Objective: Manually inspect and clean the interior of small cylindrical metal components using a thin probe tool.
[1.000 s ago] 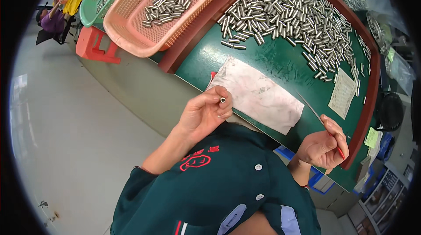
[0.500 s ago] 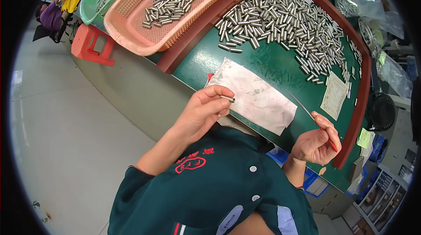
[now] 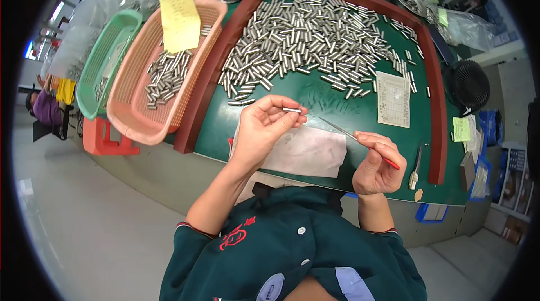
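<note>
Metal cylinder (image 3: 291, 110) is held up just past the far edge of the cloth (image 3: 304, 157), pinched in the grip of the left hand (image 3: 259, 132) between thumb and fingers. That light fingertip hold leaves part of its shiny side uncovered, presumably so the piece stays visible and easy to turn. To the right of the cloth, the right hand (image 3: 378, 165) has its grip closed around the red handle of a pointed tool (image 3: 337, 128). Its thin tip aims toward the cylinder but stands apart from it; gripping only the handle probably leaves that tip free to steer.

Beneath the cloth is the green desk (image 3: 360, 111); the cloth may serve as a soft patch there. Beyond the cloth spreads a wide pile of similar cylinders (image 3: 298, 37), and the red-brown border (image 3: 437, 149) likely stops such round pieces from rolling off. Farther left of the cloth, a pink basket (image 3: 143, 132) holds a smaller heap and a yellow note (image 3: 181, 20), separate from the wide pile. Beyond the cloth and rightward, a paper slip (image 3: 394, 101) lies face up, perhaps for easy reading.
</note>
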Action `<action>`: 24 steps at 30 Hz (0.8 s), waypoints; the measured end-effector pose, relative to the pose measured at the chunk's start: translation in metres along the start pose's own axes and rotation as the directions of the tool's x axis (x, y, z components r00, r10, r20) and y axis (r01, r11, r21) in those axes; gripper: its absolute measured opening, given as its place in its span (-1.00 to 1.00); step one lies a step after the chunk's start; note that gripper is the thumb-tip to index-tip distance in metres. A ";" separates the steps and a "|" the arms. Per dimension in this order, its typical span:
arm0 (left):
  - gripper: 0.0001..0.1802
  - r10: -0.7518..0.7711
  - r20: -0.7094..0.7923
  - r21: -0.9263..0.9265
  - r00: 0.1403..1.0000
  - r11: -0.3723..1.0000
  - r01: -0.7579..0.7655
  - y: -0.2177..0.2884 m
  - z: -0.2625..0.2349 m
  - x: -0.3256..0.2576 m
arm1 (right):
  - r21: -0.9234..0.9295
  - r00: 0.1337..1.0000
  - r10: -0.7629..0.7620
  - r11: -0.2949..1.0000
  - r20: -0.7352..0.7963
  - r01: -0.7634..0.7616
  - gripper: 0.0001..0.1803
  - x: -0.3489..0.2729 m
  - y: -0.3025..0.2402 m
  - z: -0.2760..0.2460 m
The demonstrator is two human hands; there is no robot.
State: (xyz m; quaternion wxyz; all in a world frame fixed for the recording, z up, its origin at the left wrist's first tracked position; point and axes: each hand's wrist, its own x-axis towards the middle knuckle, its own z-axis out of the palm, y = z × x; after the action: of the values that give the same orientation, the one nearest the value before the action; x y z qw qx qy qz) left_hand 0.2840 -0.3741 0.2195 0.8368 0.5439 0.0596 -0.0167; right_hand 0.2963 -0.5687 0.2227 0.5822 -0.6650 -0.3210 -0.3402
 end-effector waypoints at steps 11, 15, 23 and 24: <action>-0.86 -0.100 -0.026 0.279 0.995 0.955 0.103 -0.012 0.016 0.039 | -0.099 0.999 0.051 0.994 0.004 -0.051 -0.87 0.005 0.004 -0.010; -0.85 -0.125 -0.041 0.232 0.991 0.964 0.131 -0.014 0.015 0.039 | -0.088 0.999 0.045 0.995 0.019 -0.043 -0.87 0.006 0.003 -0.009; -0.86 -0.110 0.027 0.217 0.994 0.971 0.102 -0.017 0.008 0.040 | -0.084 0.998 0.059 0.995 0.028 -0.056 -0.87 0.006 0.003 -0.008; -0.85 -0.109 0.079 0.148 0.991 0.984 0.097 -0.019 0.006 0.040 | -0.075 0.999 0.037 0.996 -0.006 -0.037 -0.86 0.005 0.005 -0.008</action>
State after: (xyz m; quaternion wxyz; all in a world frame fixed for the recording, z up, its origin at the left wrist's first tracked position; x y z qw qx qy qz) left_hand 0.3225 -0.3862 0.1997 0.7952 0.5979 0.0501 -0.0878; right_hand 0.3027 -0.5768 0.2251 0.5637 -0.6916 -0.2943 -0.3426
